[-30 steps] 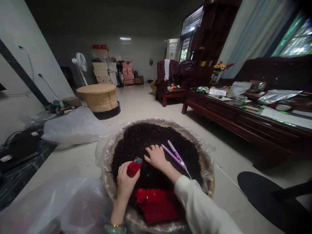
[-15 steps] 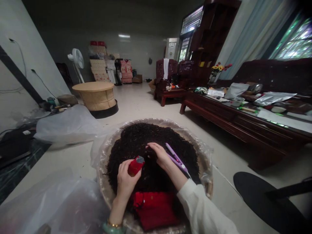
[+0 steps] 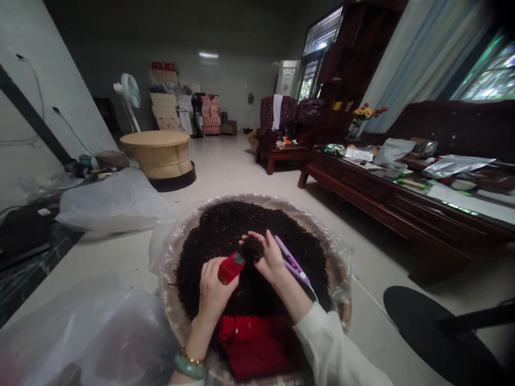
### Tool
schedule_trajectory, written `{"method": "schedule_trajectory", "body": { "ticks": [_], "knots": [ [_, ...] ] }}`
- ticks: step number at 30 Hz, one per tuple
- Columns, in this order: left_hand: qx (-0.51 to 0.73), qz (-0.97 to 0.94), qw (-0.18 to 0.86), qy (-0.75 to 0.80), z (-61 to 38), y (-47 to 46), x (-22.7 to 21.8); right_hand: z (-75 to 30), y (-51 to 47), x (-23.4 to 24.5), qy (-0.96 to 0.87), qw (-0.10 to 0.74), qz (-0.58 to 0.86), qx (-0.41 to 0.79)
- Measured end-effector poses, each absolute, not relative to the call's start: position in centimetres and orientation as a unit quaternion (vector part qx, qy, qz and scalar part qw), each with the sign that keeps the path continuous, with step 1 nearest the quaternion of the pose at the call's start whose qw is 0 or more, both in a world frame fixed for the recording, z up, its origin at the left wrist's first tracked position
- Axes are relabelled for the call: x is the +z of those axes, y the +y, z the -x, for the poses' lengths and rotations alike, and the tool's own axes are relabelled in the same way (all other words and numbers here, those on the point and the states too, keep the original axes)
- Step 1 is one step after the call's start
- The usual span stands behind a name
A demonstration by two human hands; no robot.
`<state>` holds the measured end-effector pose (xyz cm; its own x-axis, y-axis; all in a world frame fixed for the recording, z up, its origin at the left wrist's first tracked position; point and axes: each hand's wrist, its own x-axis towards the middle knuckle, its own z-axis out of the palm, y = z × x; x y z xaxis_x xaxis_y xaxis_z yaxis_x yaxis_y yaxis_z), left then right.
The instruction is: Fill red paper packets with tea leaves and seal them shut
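My left hand [image 3: 212,285] grips a small red packet [image 3: 230,269], tilted with its silvery-lined mouth toward my other hand. My right hand [image 3: 272,258] is cupped palm up around a heap of dark, twisted dry tea leaves [image 3: 253,250], close beside the packet's mouth. Below both hands, a broad bed of the same tea [image 3: 237,217] fills a round, plastic-lined basket [image 3: 169,292]. A purple hair-straightener-like clamp [image 3: 296,271] lies on the tea, just right of my right hand. Flat red packets [image 3: 257,348] rest at the near side of the basket.
Clear plastic bags [image 3: 108,206] lie on the floor to the left. A dark wooden table [image 3: 382,198] with many items stands to the right, above a round black stand base [image 3: 422,332]. Farther back are a round bamboo stool [image 3: 156,140] and a white fan [image 3: 131,91].
My right hand has turned palm up, bringing a heap of tea leaves into view. My left hand has moved slightly right with the red packet, tilting it more toward the right hand.
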<state>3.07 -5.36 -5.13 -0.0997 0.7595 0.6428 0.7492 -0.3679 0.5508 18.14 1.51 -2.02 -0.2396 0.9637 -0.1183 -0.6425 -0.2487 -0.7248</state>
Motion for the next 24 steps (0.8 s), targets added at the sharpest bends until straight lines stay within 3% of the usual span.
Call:
{"method": "schedule_trajectory", "body": {
  "ticks": [10,17,24],
  "knots": [
    [0.490,-0.669,0.001,0.559,-3.8,-4.8,-5.0,-16.8,-0.1,-0.4,-0.416,0.540,0.338,0.649],
    [0.487,-0.670,-0.011,0.561,-4.0,-4.5,-5.3,-17.2,-0.3,0.4,-0.525,0.452,0.307,0.652],
    [0.488,-0.666,-0.018,0.564,-3.9,-4.5,-5.2,-18.4,0.5,0.5,-0.497,0.519,0.329,0.613]
  ]
}}
